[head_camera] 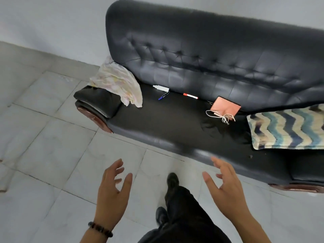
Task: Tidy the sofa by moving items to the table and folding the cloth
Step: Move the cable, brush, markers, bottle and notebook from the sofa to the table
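Head view, looking down at floor and sofa.

Left hand (112, 195), bead bracelet (100, 229) at its wrist, hovers over the floor tiles (52, 137) in front of the sofa (192, 50). Its fingers are spread and slightly bent, holding nothing.

Cloth (119, 83), pale and crumpled, lies draped over the sofa's left armrest. Its lower folds hang onto the left end of the seat.

I note a small white bottle (161, 88) lying on its side along the seat's back edge, left of centre. A blue pen (163, 96) lies just in front of it; I cannot tell whether they touch.

Red-capped marker (190, 96) lies further right, also at the back edge, apart from both.

Right of the seat's middle, a tangled white cord (219, 116) lies over the front corner of a pink square (225, 107); card or pad, I cannot tell.

Right hand (226, 186) hangs before the seat's front edge, fingers splayed, empty, well apart from the left hand.

Zigzag-patterned cushion (287, 128) sits at the seat's right end.
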Motion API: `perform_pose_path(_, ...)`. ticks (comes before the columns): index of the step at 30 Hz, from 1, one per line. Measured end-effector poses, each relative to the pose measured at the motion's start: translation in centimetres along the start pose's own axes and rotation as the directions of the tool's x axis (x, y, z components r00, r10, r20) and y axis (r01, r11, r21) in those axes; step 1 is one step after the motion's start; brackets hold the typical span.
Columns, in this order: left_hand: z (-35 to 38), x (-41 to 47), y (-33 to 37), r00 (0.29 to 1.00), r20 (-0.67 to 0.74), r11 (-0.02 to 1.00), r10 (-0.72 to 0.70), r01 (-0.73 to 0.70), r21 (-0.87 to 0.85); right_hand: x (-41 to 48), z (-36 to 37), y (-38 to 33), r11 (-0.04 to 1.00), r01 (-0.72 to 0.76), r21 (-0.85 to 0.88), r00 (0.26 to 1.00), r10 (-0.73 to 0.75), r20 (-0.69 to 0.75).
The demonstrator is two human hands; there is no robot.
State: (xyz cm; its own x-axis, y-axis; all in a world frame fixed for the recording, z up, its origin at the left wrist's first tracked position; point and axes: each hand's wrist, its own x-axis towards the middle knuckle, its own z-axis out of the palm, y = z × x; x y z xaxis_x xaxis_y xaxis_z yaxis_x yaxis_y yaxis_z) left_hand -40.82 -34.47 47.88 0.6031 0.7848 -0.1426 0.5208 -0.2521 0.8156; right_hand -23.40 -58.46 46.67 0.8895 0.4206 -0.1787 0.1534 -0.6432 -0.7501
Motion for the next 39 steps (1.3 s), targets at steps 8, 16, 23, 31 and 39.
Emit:
perform_pose_path(8, 3.3, 23.3, 2.6, 0.993, 0.098, 0.993, -0.067, 0.057, 0.108, 19.6, 7.0, -3.8, 0.982, -0.163, 0.093, 0.987, 0.164, -0.004)
perform_pose_path(16, 5.5, 42.4, 4.7, 0.98, 0.186, 0.988, -0.068, 0.04, 0.152, 37.2, 12.0, -8.0, 0.953, -0.275, 0.127, 0.961, 0.268, 0.063)
perform_pose_path(23, 16.0, 58.2, -4.9, 0.957, 0.279, 0.994, -0.077, 0.053, 0.094, 50.2, 23.5, -2.6, 0.923, -0.378, 0.074, 0.926, 0.377, 0.029)
perform_pose_path(31, 35.3, 77.2, -18.5, 0.893, 0.418, 0.949, 0.164, -0.259, 0.182, 66.8, 40.4, 7.9, 0.937, -0.35, -0.021, 0.936, 0.349, -0.031)
perform_pose_path(39, 47.1, 86.2, -23.5, 0.701, 0.618, 0.6, 0.356, -0.679, 0.424, 77.6, 48.3, 13.0, 0.888, -0.441, -0.129, 0.893, 0.421, -0.156)
